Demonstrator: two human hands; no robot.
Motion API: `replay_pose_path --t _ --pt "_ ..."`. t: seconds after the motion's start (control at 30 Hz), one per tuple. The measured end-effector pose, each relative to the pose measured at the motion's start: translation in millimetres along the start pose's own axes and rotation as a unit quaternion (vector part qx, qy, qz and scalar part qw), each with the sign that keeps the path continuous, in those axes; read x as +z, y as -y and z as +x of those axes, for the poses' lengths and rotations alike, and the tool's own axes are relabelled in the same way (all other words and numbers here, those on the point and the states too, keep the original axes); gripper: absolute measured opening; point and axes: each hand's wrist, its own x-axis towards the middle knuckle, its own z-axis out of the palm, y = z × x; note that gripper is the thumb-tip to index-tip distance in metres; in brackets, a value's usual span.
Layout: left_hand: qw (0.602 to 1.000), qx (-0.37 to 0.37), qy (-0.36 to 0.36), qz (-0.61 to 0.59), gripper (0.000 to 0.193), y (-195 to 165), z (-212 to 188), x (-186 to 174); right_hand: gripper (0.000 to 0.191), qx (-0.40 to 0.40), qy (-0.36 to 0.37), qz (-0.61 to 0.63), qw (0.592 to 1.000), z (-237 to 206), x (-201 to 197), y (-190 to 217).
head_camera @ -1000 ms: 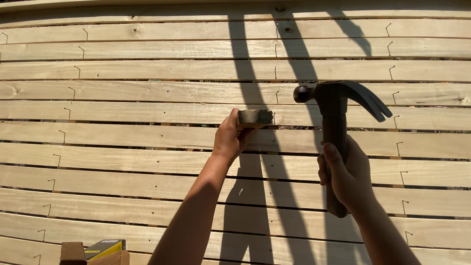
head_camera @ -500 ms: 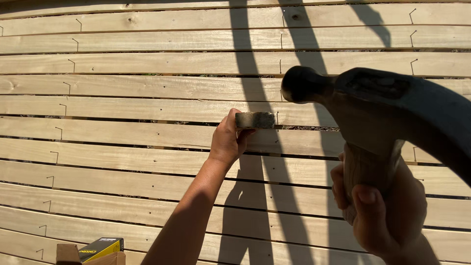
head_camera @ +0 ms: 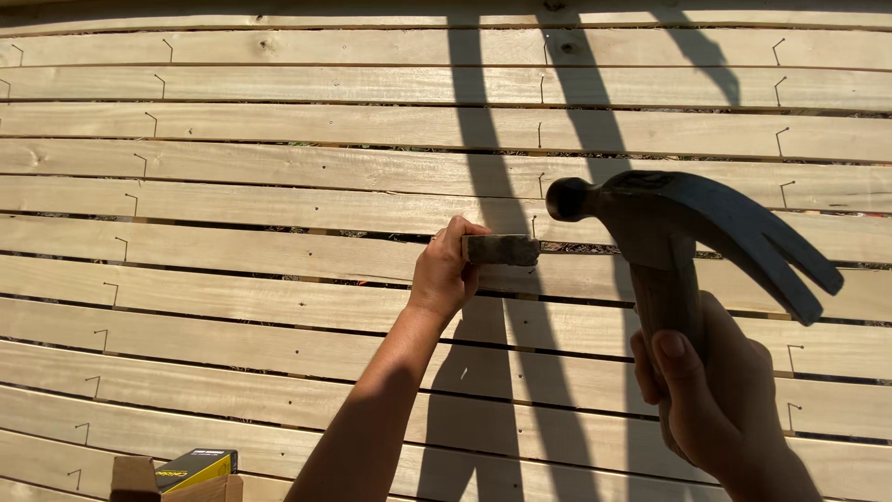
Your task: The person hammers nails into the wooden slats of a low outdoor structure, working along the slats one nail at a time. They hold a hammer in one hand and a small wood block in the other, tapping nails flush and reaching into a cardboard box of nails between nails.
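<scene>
Item 1, lower left: small yellow-and-black box (head_camera: 195, 468) in an open cardboard carton (head_camera: 135, 479), lying on the boards.

Item 2, centre: left hand (head_camera: 446, 274), fingers clenched on a short wooden block (head_camera: 502, 249). The block is pressed into the gap between two boards, apparently as a spacer to keep the slot even.

Item 3, right: right hand (head_camera: 720, 400), fingers wrapped tight around the handle of a claw hammer (head_camera: 683, 232). The head is raised, its striking face pointing left toward the block, held apart from it.

Surface: pale horizontal planks (head_camera: 232, 200) with narrow gaps, pencil marks and nail heads at intervals. Strong sunlight; long shadows cross the boards. Outdoors, by the look of it.
</scene>
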Motion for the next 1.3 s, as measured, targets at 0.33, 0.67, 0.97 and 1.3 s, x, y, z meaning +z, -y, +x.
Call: replay_pose_path --t 0.33,0.67,0.97,1.3 --pt "0.999 -0.037 0.022 0.0 0.043 -3 19 -7 0.033 0.017 0.041 -0.229 0.972 3 9 -43" --pt "0.998 -0.054 0.034 -0.003 0.045 8 12 3 0.037 0.095 0.007 -0.064 0.993 4 4 -75" --pt "0.999 -0.041 0.034 0.002 0.045 10 13 4 0.039 0.125 0.013 -0.223 0.967 12 20 -158" --pt "0.999 -0.03 0.044 -0.002 0.045 9 16 4 0.041 0.196 0.044 -0.2 0.959 15 22 -176"
